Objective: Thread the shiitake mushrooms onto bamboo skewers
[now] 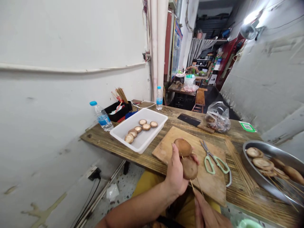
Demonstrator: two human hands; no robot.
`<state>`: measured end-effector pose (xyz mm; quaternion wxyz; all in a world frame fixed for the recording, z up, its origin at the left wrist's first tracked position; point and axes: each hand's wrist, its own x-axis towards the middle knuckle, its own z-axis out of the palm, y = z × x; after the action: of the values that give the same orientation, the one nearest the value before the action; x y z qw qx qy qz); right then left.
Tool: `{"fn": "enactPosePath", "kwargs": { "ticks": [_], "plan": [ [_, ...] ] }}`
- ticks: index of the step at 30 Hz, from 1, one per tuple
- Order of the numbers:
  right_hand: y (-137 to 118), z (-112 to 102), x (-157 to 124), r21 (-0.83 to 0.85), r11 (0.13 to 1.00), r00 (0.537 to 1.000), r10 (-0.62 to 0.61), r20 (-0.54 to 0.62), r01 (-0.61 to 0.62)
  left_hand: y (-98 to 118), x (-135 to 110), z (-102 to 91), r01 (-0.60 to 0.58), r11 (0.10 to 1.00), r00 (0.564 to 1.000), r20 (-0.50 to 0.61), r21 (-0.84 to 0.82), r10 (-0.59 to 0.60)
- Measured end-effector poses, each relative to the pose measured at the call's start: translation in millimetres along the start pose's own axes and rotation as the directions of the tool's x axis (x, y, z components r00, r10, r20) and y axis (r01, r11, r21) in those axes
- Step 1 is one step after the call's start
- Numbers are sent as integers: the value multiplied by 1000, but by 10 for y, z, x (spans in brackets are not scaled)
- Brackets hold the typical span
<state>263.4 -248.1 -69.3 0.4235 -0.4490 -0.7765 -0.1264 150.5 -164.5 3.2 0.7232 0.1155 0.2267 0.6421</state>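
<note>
My left hand is closed around two brown mushroom caps threaded on a thin bamboo skewer, held just above the near edge of a wooden cutting board. My right hand is low at the bottom edge, pinching the lower end of that skewer. Green-handled scissors lie on the board to the right of the mushrooms.
A white tray holds several mushroom caps. A metal bowl at right holds skewered mushrooms. Loose skewers, a cleaver, a plastic bag, two water bottles and a black box of sticks sit on the table. A person sits far back.
</note>
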Motion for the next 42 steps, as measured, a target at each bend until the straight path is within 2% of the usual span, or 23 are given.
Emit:
{"fn": "enactPosePath", "kwargs": {
  "ticks": [3, 5, 8, 13, 19, 25, 30, 36, 39, 41, 42],
  "plan": [
    [35, -5, -2, -56, 991, 989, -112, 96, 118, 78, 16, -6, 36, 996, 998, 50, -84, -32],
    [50, 0, -3, -46, 988, 983, -139, 123, 146, 109, 36, -15, 51, 993, 998, 35, -107, -48],
    [71, 9, -12, -42, 978, 969, -194, 150, 203, 115, 63, -21, 11, 996, 1000, -20, -84, -13],
    [96, -7, -47, -41, 967, 949, -238, 206, 251, 67, 74, -22, -14, 997, 1000, -27, -76, 12],
    [56, -36, -65, -86, 972, 972, -208, 110, 218, 16, 53, -15, -9, 999, 999, -33, -39, 8],
    [6, -20, 67, -43, 989, 989, -137, 55, 140, -73, 38, -21, -1, 1000, 999, -32, 11, 1],
    [-13, 33, 228, -63, 997, 994, -48, 101, 54, -145, 55, -22, 22, 999, 1000, -21, -37, -23],
    [67, 31, 200, -59, 994, 990, -82, 111, 89, 22, 156, -49, -26, 998, 1000, 9, -61, 26],
    [111, 29, 166, -73, 994, 979, -64, 195, 79, 90, 208, -83, -68, 997, 997, -37, -24, 67],
    [133, 58, 185, -42, 999, 971, 3, 238, 8, 97, 224, -98, -85, 996, 994, -76, -8, 84],
    [144, 82, 204, -3, 998, 969, 65, 238, -67, 95, 224, -105, -78, 997, 993, -87, 5, 78]
  ]
}}
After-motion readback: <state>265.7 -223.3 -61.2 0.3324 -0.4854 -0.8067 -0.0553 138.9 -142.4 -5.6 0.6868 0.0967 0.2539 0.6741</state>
